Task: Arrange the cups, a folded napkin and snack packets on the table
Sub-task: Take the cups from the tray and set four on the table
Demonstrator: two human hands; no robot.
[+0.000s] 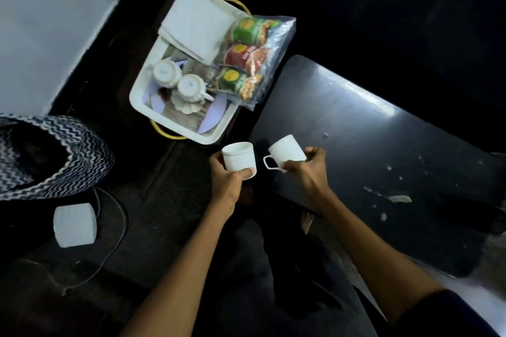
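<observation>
Two white cups (238, 159), one gripped in each hand (228, 176), snack packets (243, 57) with unreadable print

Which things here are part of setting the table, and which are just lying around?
Part of the job: cup in left hand, cup in right hand, two cups in the tray, folded napkin, snack packets, dark table.
Lying about: white box, cable, zigzag cloth.
</observation>
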